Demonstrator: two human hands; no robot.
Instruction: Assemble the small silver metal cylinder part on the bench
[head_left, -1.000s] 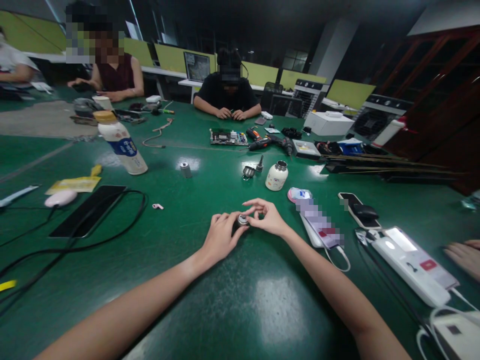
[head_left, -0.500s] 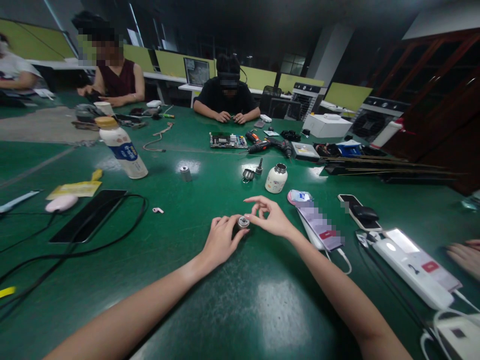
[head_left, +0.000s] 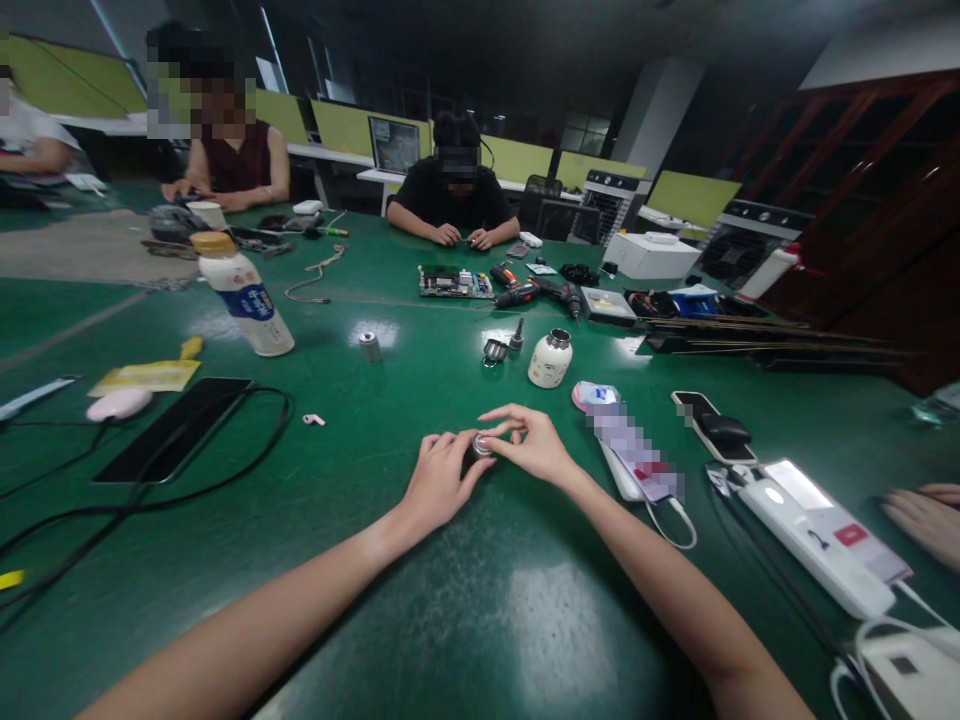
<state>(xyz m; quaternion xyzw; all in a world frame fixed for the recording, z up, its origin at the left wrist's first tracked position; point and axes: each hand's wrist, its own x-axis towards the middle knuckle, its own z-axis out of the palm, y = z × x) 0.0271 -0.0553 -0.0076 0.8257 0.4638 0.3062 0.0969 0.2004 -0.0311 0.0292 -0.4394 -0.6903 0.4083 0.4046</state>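
Note:
My left hand (head_left: 442,474) is closed around a small grey metal cylinder (head_left: 481,446), which stands upright on the green table with its round top showing. My right hand (head_left: 529,445) is at the same cylinder from the right. Its thumb rests on the top, while the index finger arches over the far side and the other fingers are curled. Whether a small part sits under the thumb, I cannot make out. Farther back stand a second metal cylinder (head_left: 370,347), a cream-coloured bottle (head_left: 550,358) without a cap, a metal cap with a ring (head_left: 494,352) and a dark pointed bit (head_left: 517,335).
A milk bottle (head_left: 244,300), a black tablet (head_left: 172,430) with cables and an earbud (head_left: 313,419) lie left. Phones and a white power strip (head_left: 817,535) lie right, near another person's hand (head_left: 926,520). Power drills (head_left: 551,290) and a circuit board (head_left: 455,282) are ahead.
My right thumb has moved onto the cylinder's top, covering part of it, and the right fingers have come slightly closer. My left hand keeps its grip. The view has shifted slightly.

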